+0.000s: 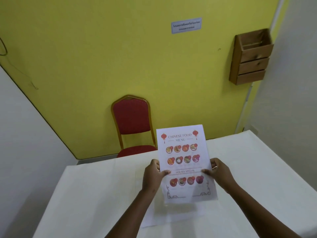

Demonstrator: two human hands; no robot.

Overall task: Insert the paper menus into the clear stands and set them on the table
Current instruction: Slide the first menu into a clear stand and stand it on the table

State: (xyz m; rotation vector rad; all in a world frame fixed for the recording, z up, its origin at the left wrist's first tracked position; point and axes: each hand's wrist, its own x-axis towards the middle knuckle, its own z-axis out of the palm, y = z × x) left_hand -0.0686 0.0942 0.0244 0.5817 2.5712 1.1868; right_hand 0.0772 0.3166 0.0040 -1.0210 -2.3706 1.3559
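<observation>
A paper menu (184,152) headed "Chinese Food Menu" is held upright above the white table (96,194), tilted slightly back. My left hand (152,176) grips its left edge and my right hand (217,170) grips its right edge, thumbs on the front. Its lower part looks glossy, as if inside a clear stand (189,194), but I cannot tell for sure. A faint clear or paper sheet (154,219) lies flat on the table below the menu.
A red chair (133,121) with a gold frame stands behind the table's far edge. On the yellow wall hang a wooden box (251,57) and a small sign (186,25). White walls close in on both sides.
</observation>
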